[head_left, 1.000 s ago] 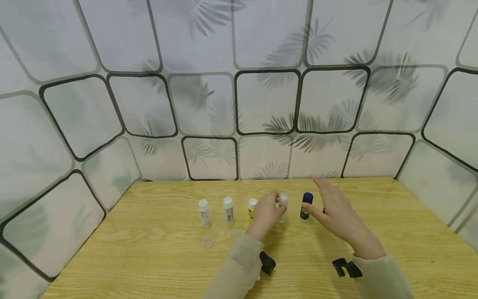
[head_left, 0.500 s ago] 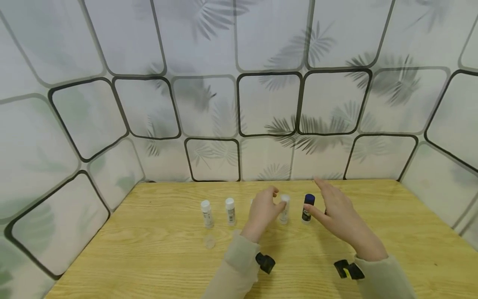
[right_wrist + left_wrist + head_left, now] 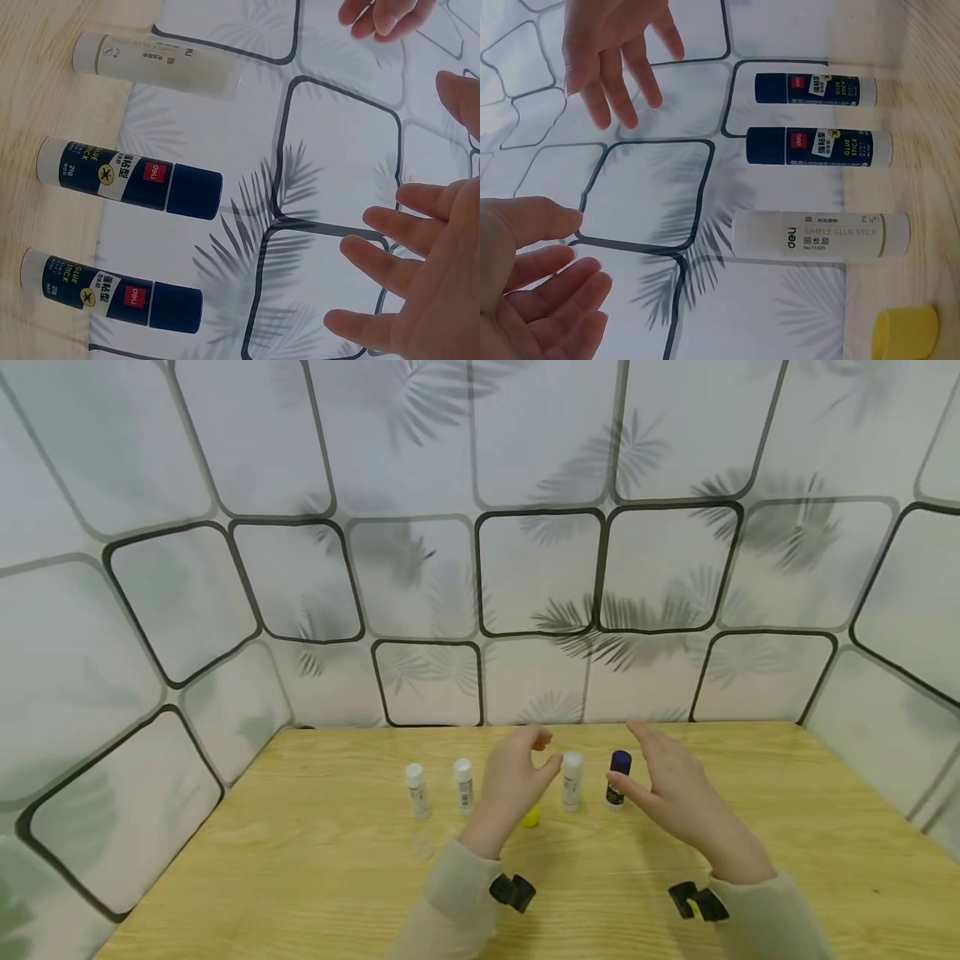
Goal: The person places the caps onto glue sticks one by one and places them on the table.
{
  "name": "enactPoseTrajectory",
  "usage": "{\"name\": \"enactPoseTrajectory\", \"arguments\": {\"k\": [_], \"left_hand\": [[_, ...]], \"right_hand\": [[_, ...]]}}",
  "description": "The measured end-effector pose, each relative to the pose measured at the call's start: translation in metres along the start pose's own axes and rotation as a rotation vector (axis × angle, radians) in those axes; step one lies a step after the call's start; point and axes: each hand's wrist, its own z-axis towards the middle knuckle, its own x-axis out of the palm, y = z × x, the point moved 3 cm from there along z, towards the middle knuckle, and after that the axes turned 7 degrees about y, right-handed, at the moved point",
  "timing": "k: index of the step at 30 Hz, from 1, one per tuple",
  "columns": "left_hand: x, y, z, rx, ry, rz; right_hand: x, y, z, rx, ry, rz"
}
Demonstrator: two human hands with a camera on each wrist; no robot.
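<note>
My left hand [image 3: 513,789] hovers just left of an upright white glue stick [image 3: 572,781], fingers loosely bent and holding nothing. That stick's label reads "Simple Glue Stick" in the left wrist view. My right hand [image 3: 678,797] is held up with fingers spread, thumb overlapping a dark blue glue stick [image 3: 618,779] in the head view. A second blue glue stick [image 3: 112,291] stands beside it, hidden behind my right hand in the head view. Low by the left hand is a short yellow cylinder [image 3: 905,332], like a cap.
Two more white-capped glue sticks stand to the left, the outer one [image 3: 417,791] and the inner one [image 3: 463,786]. A clear round disc [image 3: 423,845] lies in front of them on the wooden table [image 3: 300,877]. A patterned curtain [image 3: 420,577] rises behind the table.
My left hand has let go of the white glue stick and drawn back left, leaving it upright. The yellow piece has come into view while the white-capped yellow glue stick is now hidden.
</note>
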Motion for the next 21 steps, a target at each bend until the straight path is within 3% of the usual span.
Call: {"name": "enactPoseTrajectory", "arguments": {"k": [5, 13, 21], "left_hand": [[-0.007, 0.008, -0.005, 0.022, 0.014, 0.036], [-0.002, 0.036, -0.008, -0.087, 0.154, -0.036], [0.007, 0.051, -0.008, -0.192, 0.230, -0.082]], "right_hand": [[0.000, 0.000, 0.000, -0.006, -0.016, 0.005], [-0.001, 0.001, 0.000, -0.007, 0.013, 0.016], [0.002, 0.002, 0.000, -0.006, 0.028, 0.020]]}}
